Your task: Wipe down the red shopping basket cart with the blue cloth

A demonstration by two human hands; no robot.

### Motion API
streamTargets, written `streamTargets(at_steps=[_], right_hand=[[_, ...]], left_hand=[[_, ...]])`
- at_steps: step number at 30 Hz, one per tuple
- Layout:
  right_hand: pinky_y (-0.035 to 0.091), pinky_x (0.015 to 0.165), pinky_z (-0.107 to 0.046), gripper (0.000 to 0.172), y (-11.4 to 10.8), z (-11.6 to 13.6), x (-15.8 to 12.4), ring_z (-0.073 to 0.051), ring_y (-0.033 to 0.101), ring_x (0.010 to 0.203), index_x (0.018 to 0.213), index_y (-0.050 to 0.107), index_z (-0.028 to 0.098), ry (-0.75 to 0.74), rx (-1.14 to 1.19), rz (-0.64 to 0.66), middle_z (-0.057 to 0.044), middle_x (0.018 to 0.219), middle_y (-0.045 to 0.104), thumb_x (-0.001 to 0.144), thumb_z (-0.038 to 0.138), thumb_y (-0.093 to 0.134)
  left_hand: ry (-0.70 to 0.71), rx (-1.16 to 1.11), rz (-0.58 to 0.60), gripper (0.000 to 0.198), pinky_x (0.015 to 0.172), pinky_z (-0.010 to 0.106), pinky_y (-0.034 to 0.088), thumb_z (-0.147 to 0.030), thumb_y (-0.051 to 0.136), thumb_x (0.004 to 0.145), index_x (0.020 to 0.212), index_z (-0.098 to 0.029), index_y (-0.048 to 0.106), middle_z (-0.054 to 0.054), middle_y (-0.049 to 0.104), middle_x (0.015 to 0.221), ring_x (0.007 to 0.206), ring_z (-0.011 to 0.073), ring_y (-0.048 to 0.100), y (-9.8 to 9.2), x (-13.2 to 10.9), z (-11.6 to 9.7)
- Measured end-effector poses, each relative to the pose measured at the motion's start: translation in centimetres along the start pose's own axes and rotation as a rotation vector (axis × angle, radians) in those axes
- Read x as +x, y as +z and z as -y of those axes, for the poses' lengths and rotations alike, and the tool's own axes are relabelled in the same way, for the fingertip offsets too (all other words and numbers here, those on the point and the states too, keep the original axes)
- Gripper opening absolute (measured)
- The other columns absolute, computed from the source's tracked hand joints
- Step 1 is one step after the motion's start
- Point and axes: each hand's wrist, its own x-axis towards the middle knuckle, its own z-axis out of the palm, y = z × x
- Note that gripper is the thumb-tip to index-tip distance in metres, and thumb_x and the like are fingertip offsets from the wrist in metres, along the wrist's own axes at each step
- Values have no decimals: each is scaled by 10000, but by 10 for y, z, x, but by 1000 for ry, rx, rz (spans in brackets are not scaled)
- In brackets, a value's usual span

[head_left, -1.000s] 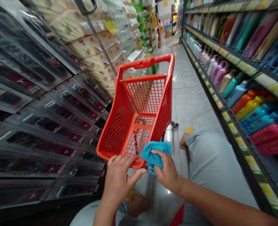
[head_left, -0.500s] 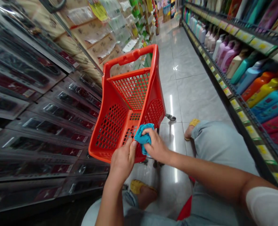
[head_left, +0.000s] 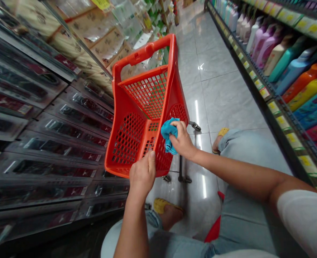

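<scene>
In front of me a red plastic shopping cart [head_left: 171, 82] stands tilted in view, its basket empty with perforated walls. My left hand [head_left: 143, 172] grips the near corner of its rim, thumb on top. Bunched in my right hand [head_left: 183, 141] is a blue cloth [head_left: 169, 134], pressed against the outer right side of the cart just below the rim. The fingers of that hand are closed round the cloth and partly hidden by it.
Packaged goods [head_left: 53, 150] hang in rows close on the left. A shelf of colourful bottles [head_left: 289, 64] runs along the right. Between them lies a shiny tiled floor [head_left: 214, 71]. Cart wheels [head_left: 195, 126] and my feet in yellow shoes [head_left: 163, 207] are below.
My right hand has moved the cloth up and away along the cart's right side, apart from my left hand. The left hand keeps its grip on the rim. The view has shifted slightly.
</scene>
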Motion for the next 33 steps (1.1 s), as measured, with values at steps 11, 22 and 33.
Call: streamTargets(at_steps=[11,22,33], right_hand=[[492,996,-389,348,1,-3,-31,-227,556,1105,1185,495,228,-72,5,187,-87,1175,504,852,130,508],[493,970,-364,312,18,-19,-57,-212,559,1060,1077,496,222,29,10,283,-74,1126,524,790,109,535],[473,1005,-403,359,47,-42,-91,-212,549,1069,1042,499,240,276,175,172,-51,1087,539,721,81,531]], left_hand=[[-65,-45,-6,551,620,299,244,-420,210,1061,819,-189,647,101,699,758,722,210,631,1,1,-4],[-133,-38,-11,579,624,304,222,-454,210,1041,756,-183,635,108,659,738,700,201,571,1,4,-5],[-170,-22,-16,588,621,301,222,-484,218,1029,824,-184,681,120,669,755,705,213,568,4,6,-4]])
